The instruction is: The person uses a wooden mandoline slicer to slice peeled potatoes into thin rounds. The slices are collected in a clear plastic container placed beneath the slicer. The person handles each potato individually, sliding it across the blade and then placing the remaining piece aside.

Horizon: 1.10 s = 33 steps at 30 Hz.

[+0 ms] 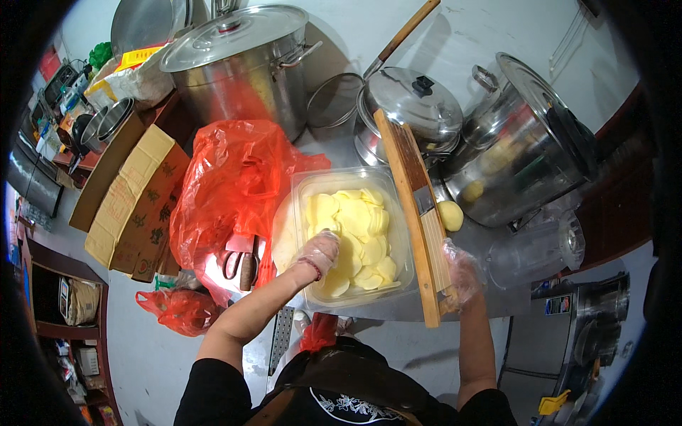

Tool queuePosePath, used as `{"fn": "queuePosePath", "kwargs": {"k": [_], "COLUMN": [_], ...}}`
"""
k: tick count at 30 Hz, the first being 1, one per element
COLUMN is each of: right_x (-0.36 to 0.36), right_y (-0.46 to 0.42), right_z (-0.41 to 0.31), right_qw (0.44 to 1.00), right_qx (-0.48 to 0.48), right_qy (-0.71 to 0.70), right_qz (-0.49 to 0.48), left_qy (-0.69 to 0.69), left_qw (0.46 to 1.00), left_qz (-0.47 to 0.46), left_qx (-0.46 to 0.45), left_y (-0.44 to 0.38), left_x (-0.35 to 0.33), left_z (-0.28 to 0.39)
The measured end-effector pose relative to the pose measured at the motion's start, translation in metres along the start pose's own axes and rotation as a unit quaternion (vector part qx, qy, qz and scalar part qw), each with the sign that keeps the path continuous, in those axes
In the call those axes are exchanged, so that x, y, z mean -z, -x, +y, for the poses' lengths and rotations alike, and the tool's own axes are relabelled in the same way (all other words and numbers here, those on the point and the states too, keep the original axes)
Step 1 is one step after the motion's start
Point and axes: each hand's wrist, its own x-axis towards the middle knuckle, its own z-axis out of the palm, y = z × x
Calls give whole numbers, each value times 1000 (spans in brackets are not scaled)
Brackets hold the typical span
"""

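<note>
A clear plastic tub (406, 250) in front of me holds a layer of pale yellow slices (367, 223), which look like potato. Reaching in from the left, my left hand (318, 250), in a thin clear plastic glove, touches the slices; its fingertips are partly hidden. On the tub's right side stands a long wooden mandoline slicer (418, 223) with a metal blade plate. My right hand (462, 271), gloved the same way, grips its lower right edge. A peeled round potato (451, 215) sits just right of the slicer.
A red plastic bag (229, 181), a cleaver and scissors (241, 263) lie left of the tub. Large lidded steel pots (240, 90) (511, 154) and a smaller lidded pot (415, 106) line the back. A clear blender jug (533, 255) lies at right. Cardboard (136, 207) stands far left.
</note>
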Motion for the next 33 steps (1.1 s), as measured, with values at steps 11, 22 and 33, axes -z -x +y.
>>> {"fn": "queuePosePath", "kwargs": {"k": [11, 22, 33], "right_x": [-15, -35, -77], "right_y": [26, 19, -6], "right_z": [-29, 8, -13], "right_qw": [996, 993, 956], "right_qx": [-77, -61, 144], "right_qy": [38, -91, 255], "right_qz": [-8, 48, 4], "left_qy": [-43, -102, 423], "left_qw": [987, 985, 873], "left_qz": [-105, -136, 141], "left_qx": [110, -41, 196], "left_y": [-65, -2, 8], "left_x": [34, 50, 55], "left_z": [84, 37, 69]}}
